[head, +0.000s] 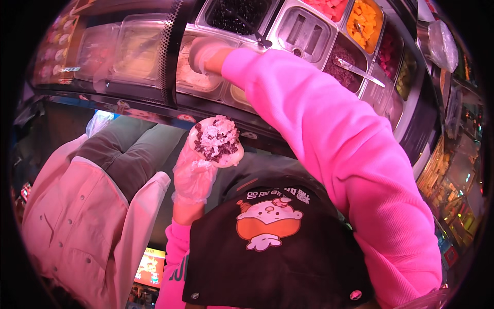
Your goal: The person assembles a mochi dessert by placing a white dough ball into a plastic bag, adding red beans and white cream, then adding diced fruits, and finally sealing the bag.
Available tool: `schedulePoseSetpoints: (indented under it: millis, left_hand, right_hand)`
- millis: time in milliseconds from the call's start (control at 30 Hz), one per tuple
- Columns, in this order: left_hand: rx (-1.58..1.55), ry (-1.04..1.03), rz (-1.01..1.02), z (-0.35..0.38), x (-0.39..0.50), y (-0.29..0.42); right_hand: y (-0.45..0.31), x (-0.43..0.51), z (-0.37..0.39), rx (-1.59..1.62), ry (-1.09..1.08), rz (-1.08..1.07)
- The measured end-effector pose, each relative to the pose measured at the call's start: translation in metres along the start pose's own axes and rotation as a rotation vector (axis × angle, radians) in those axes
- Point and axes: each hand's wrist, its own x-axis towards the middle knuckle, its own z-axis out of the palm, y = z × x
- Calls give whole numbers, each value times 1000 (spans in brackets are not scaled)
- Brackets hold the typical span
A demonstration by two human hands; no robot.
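My left hand (pixel 195 174), in a thin clear plastic glove, holds up a round, flat piece of dough (pixel 236 156). Dark reddish-brown grains and pale, crumbly filling (pixel 218 135) are heaped on it. My right hand (pixel 208 54), gloved too, reaches into a tub of pale, shredded-looking food (pixel 193 79) in the counter. Its fingers are blurred and partly sunk out of sight, so whether they grip anything cannot be told. A bright pink sleeve covers the right arm.
Around the tub stand a lidded container (pixel 139 50), a pan of black food (pixel 235 17), a slotted steel pan (pixel 303 34), orange cubes (pixel 362 25) and purple food with a metal utensil (pixel 359 71). A perforated black post (pixel 171 50) rises beside the tub. Another person (pixel 88 201) stands at left.
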Motion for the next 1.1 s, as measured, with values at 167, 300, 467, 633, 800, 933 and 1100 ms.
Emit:
schedulePoseSetpoints:
  millis: [167, 300, 467, 633, 800, 933, 1100]
  left_hand:
    - [22, -1, -16, 3, 6, 0]
    - [-15, 24, 46, 12, 1, 0]
    - [-43, -48, 61, 9, 6, -4]
    - [-73, 12, 128, 16, 15, -15]
    - [-111, -44, 253, 39, 35, -23]
    - [-197, -163, 292, 62, 54, -30]
    - [-258, 37, 310, 124, 52, -59]
  right_hand:
    - [22, 48, 66, -58, -24, 2]
    - [-7, -4, 27, 21, -37, -112]
    - [10, -25, 50, 502, 111, 212]
    - [35, -159, 6, 1065, 69, 285]
    - [40, -289, 7, 547, 664, 14]
    - [23, -354, 29, 146, 854, -66]
    - [27, -365, 63, 121, 941, -143]
